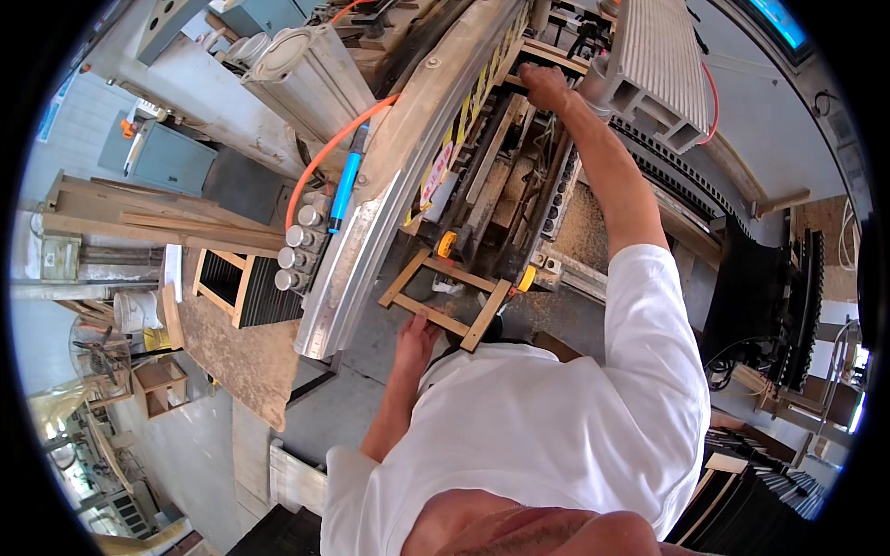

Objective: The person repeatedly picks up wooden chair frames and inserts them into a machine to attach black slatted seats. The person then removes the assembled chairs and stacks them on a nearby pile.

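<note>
My left hand [415,339] is closed on the near rail of a small rectangular wooden frame [434,312], held just in front of my body at the machine's near end. The frame is open in the middle, with rail ends sticking out past its corners. My right arm stretches far forward over the machine. At its far end my right hand [547,86] is curled at the light bars of another wooden frame [558,57]; the fingertips are partly hidden. Between the hands runs the machine bed [505,176], with long rails and sawdust.
A metal beam [357,250] with a blue marker-like tube [346,190] and orange hose flanks the left. A ribbed metal housing [656,69] stands right of my right hand. Slatted wooden frames [243,287] lie on a board at left. Dark stacked pieces [760,496] sit at lower right.
</note>
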`<state>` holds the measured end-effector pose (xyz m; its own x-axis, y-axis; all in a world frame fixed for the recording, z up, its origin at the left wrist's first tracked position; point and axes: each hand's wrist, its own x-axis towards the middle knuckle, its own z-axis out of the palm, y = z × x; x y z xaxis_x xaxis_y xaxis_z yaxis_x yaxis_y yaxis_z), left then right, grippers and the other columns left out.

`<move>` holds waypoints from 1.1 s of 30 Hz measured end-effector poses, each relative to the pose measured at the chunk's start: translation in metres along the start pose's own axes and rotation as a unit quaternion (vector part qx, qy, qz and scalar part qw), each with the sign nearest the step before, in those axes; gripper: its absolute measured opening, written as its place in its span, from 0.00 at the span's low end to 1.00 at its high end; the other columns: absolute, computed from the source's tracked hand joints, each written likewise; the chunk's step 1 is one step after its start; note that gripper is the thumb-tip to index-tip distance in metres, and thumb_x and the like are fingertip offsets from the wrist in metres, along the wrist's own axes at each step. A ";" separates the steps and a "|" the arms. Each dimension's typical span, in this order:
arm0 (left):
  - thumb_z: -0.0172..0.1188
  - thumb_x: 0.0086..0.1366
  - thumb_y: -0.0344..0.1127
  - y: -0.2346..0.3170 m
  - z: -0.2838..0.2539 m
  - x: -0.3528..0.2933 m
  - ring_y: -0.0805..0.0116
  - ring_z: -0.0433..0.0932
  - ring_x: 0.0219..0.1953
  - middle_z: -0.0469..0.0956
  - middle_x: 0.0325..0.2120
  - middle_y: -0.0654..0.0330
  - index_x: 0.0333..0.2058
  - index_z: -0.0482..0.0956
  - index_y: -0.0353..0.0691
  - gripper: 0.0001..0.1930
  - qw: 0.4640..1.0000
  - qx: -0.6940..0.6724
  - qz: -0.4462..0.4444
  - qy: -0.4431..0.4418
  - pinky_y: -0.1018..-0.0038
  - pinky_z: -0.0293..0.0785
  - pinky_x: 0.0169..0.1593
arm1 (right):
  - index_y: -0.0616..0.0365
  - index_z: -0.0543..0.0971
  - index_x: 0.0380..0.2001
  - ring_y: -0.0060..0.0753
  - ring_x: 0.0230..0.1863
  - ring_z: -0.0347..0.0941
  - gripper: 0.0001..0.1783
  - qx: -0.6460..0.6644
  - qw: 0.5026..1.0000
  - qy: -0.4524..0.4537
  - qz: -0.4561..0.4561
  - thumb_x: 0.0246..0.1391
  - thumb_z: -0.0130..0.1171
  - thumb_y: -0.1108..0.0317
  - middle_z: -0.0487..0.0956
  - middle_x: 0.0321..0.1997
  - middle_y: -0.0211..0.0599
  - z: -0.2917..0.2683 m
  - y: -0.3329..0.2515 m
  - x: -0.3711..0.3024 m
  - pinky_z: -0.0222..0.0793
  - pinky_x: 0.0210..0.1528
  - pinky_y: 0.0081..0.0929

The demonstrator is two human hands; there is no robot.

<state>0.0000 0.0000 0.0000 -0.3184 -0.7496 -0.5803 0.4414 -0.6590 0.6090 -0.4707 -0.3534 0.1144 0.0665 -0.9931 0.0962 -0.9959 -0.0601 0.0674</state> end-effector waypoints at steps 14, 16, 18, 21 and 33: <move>0.51 0.71 0.42 -0.020 0.017 -0.021 0.63 0.75 0.50 0.76 0.47 0.56 0.51 0.71 0.34 0.18 0.996 -0.019 0.048 0.078 0.64 0.69 0.57 | 0.53 0.73 0.42 0.51 0.48 0.76 0.15 -0.035 0.999 -0.015 0.001 0.48 0.57 0.73 0.79 0.45 0.41 -0.030 -0.018 -0.005 0.69 0.44 0.51; 0.52 0.70 0.41 -0.030 0.001 -0.025 0.63 0.76 0.49 0.77 0.47 0.55 0.50 0.71 0.33 0.18 0.991 -0.038 0.064 0.114 0.65 0.69 0.56 | 0.53 0.75 0.39 0.50 0.48 0.76 0.11 -0.043 0.999 -0.031 -0.001 0.49 0.57 0.71 0.80 0.44 0.42 -0.049 -0.039 -0.010 0.72 0.43 0.49; 0.52 0.70 0.40 -0.031 -0.002 -0.026 0.62 0.76 0.49 0.76 0.47 0.54 0.50 0.71 0.32 0.18 0.989 -0.036 0.087 0.116 0.66 0.70 0.56 | 0.52 0.76 0.40 0.52 0.45 0.77 0.11 -0.026 0.999 -0.012 0.036 0.51 0.55 0.68 0.81 0.41 0.43 -0.028 -0.011 -0.005 0.72 0.44 0.49; 0.51 0.70 0.41 -0.025 0.002 -0.040 0.60 0.74 0.53 0.75 0.49 0.51 0.53 0.69 0.30 0.20 0.983 -0.035 0.104 0.149 0.64 0.68 0.60 | 0.50 0.76 0.43 0.51 0.48 0.76 0.13 -0.025 0.999 -0.004 0.023 0.53 0.53 0.67 0.80 0.44 0.43 -0.023 -0.014 -0.003 0.70 0.48 0.53; 0.49 0.71 0.42 0.049 -0.021 -0.110 0.66 0.77 0.48 0.78 0.46 0.57 0.53 0.70 0.34 0.19 0.924 0.122 0.272 0.237 0.67 0.73 0.53 | 0.56 0.80 0.40 0.50 0.45 0.79 0.12 -0.106 0.994 -0.013 0.005 0.53 0.53 0.67 0.82 0.42 0.46 -0.050 -0.037 -0.017 0.72 0.47 0.48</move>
<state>0.0744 0.0510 0.0823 0.3248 -0.9006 -0.2889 0.2064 -0.2305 0.9509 -0.4320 -0.3296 0.1596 0.0529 -0.9960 0.0715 -0.9609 -0.0313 0.2750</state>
